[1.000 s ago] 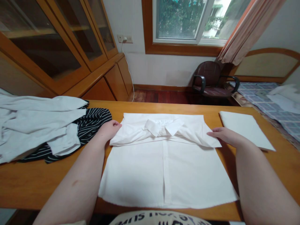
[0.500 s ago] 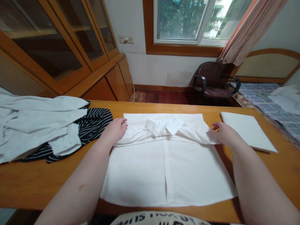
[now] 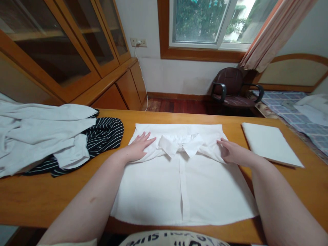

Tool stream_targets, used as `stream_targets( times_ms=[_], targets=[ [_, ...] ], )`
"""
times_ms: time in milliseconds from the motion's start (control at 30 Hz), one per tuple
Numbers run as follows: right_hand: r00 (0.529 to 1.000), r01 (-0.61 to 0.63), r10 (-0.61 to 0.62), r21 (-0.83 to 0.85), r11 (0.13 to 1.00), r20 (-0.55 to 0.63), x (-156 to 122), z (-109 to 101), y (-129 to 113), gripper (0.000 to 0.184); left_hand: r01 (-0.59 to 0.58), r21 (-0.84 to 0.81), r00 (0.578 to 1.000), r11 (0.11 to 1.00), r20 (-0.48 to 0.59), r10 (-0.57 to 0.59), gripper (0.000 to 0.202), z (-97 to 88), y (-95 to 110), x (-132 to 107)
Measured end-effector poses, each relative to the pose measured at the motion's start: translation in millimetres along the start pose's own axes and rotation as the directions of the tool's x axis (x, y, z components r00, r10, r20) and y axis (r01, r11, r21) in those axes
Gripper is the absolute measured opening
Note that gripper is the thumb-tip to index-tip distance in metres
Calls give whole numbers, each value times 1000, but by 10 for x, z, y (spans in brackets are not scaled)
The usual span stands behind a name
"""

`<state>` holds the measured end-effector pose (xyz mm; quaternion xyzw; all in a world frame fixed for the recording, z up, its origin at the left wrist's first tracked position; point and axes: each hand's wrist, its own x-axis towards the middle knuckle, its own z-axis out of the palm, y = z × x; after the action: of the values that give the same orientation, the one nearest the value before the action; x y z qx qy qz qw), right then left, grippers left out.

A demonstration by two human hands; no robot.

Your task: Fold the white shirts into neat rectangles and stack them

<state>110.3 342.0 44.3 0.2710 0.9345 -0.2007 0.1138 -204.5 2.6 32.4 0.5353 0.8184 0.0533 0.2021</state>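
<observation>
A white collared shirt (image 3: 181,184) lies flat on the wooden table (image 3: 51,194), its collar end folded over toward me. My left hand (image 3: 139,148) rests open, fingers spread, on the folded part left of the collar (image 3: 180,143). My right hand (image 3: 229,152) lies flat with fingers extended on the fold at the collar's right. Both palms press the cloth down.
A pile of light grey and black striped garments (image 3: 58,140) covers the table's left side. A folded white cloth (image 3: 271,143) lies at the right. Beyond the table stand a wooden cabinet (image 3: 64,51), a dark armchair (image 3: 230,89) and a bed (image 3: 302,109).
Both hands slid inward from the shirt's outer edges toward the collar, opening flat on the folded part. The fold now lies smoother and narrower.
</observation>
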Motion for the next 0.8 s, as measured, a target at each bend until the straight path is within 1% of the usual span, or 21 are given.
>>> stream_targets(
  times_ms=[67, 100, 167, 200, 233, 300, 367, 400, 433, 500, 567, 600, 633, 700, 733, 767, 800],
  targets=[
    [997, 29, -25, 56, 998, -71, -44, -66, -158, 58, 26, -95, 999, 995, -39, -29, 58, -101, 148, -73],
    [993, 51, -39, 109, 993, -113, -59, -86, -234, 50, 38, -153, 996, 987, -72, -50, 53, -154, 232, -111],
    [986, 102, -60, 275, 956, -157, -65, -76, -360, 46, 47, -266, 989, 963, -126, -83, 50, -232, 387, -170],
    [984, 128, -71, 383, 915, -160, -54, -45, -410, 48, 53, -321, 983, 945, -149, -106, 50, -245, 447, -181],
    [984, 152, -85, 497, 855, -155, -33, 1, -452, 51, 74, -377, 974, 923, -171, -148, 52, -237, 490, -178],
    [983, 182, -109, 698, 693, -149, 25, 116, -525, 60, 135, -491, 947, 861, -192, -259, 58, -159, 528, -131],
    [983, 181, -117, 821, 541, -139, 85, 224, -597, 70, 169, -605, 933, 778, -156, -324, 67, -37, 530, -56],
    [985, 168, -110, 853, 494, -130, 106, 263, -636, 74, 164, -651, 939, 741, -127, -320, 73, 20, 531, -20],
    [988, 153, -99, 868, 473, -121, 121, 289, -678, 78, 147, -684, 950, 715, -105, -296, 79, 67, 539, 10],
    [992, 129, -73, 861, 492, -107, 124, 307, -762, 80, 112, -697, 961, 708, -106, -257, 87, 112, 582, 38],
    [992, 130, -69, 824, 551, -110, 99, 292, -835, 72, 75, -656, 958, 751, -162, -237, 84, 90, 657, 25],
    [990, 142, -78, 798, 585, -120, 80, 278, -864, 63, 48, -627, 958, 777, -190, -212, 75, 59, 699, 7],
    [987, 161, -85, 766, 622, -138, 58, 261, -886, 52, 15, -597, 960, 802, -215, -177, 62, 22, 740, -16],
    [970, 217, -80, 674, 706, -229, 5, 219, -914, 27, -71, -521, 959, 850, -271, -85, 32, -62, 805, -69],
    [950, 260, -85, 612, 747, -300, -26, 191, -919, 18, -118, -469, 950, 875, -309, -37, 21, -103, 825, -96],
    [920, 316, -111, 545, 777, -375, -58, 158, -920, 13, -161, -405, 936, 900, -353, 8, 15, -140, 837, -124],
    [884, 383, -163, 477, 791, -439, -92, 120, -918, 10, -196, -336, 915, 921, -400, 49, 13, -172, 842, -152]
  ],
)
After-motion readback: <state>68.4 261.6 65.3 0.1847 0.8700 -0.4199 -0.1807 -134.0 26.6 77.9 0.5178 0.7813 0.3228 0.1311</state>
